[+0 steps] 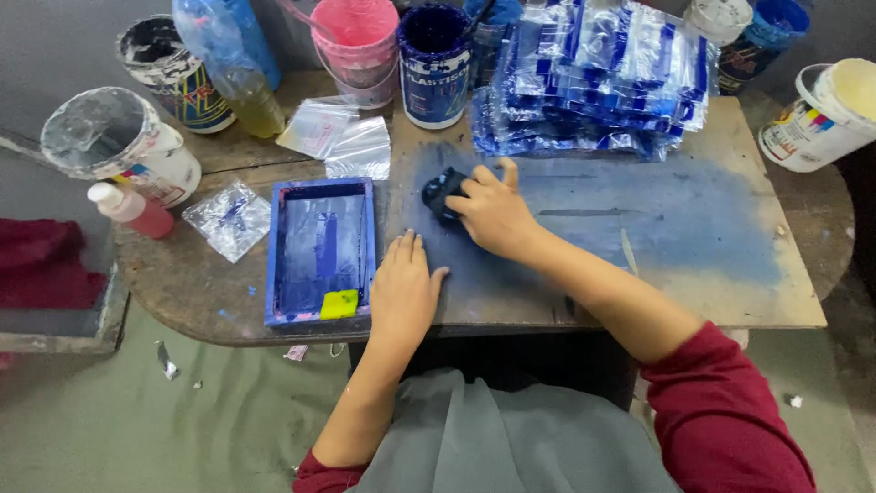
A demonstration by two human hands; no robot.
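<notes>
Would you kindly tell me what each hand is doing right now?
Left hand: open, flat on the board, holding nothing.
Right hand: closed on a dark ink-stained wad.

Stack of clear plastic pkgs w/ blue print at table's far edge, right of centre. Two empty clear bags left of it. Crumpled clear pkg w/ blue mark near left edge. Yellow sticker on blue frame's near corner.

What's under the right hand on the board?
The right hand presses a dark blue-black pad on the blue-stained board. The fingers cover the pad's right side.
</notes>
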